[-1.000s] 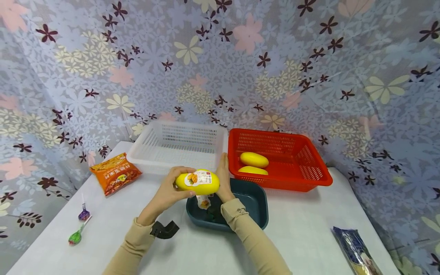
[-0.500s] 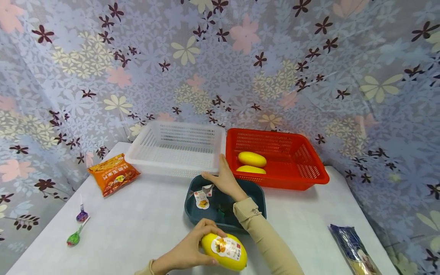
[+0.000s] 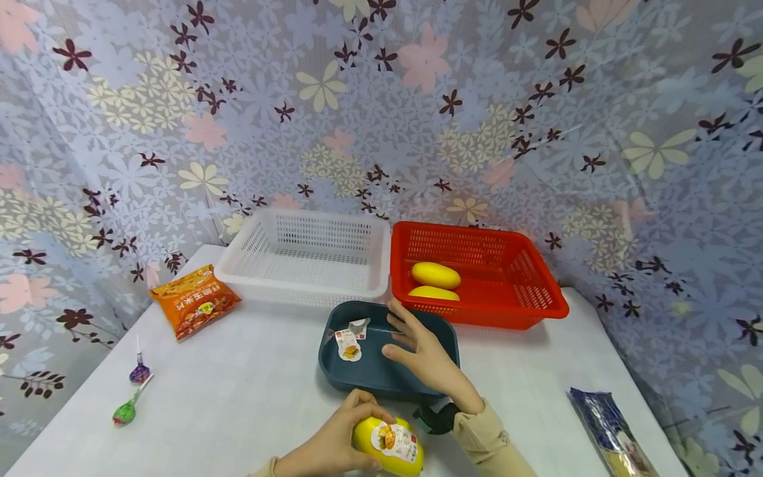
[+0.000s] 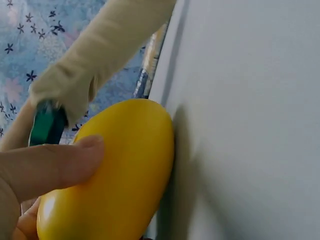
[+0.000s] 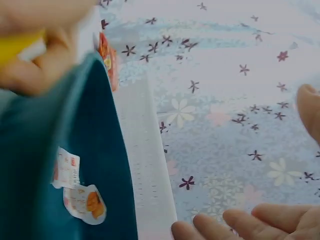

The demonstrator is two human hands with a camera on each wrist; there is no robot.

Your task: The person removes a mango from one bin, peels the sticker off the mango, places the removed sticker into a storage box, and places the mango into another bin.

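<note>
My left hand point(image 3: 334, 434) grips a yellow oval fruit point(image 3: 396, 442) with a printed label, in front of the dark teal tray point(image 3: 357, 384). In the left wrist view, the thumb presses along the smooth side of the fruit point(image 4: 130, 165), close over the white tabletop. My right hand point(image 3: 426, 354) is over the right part of the tray, fingers spread and holding nothing. Two printed labels point(image 5: 85, 202) lie inside the tray in the right wrist view. Two more yellow fruits point(image 3: 436, 275) lie at the left side of the red basket point(image 3: 477, 321).
A white basket point(image 3: 298, 291) stands behind the tray, beside the red one. An orange snack bag point(image 3: 197, 301) lies left. Nearer are a purple lollipop point(image 3: 140, 373) and a green lollipop point(image 3: 125, 412). A dark blue packet point(image 3: 610, 430) lies near the right table edge.
The left hand has carried the yellow fruit from above the tray's left part down toward the near side and right. The right hand has drawn back from between the baskets, fingers spread.
</note>
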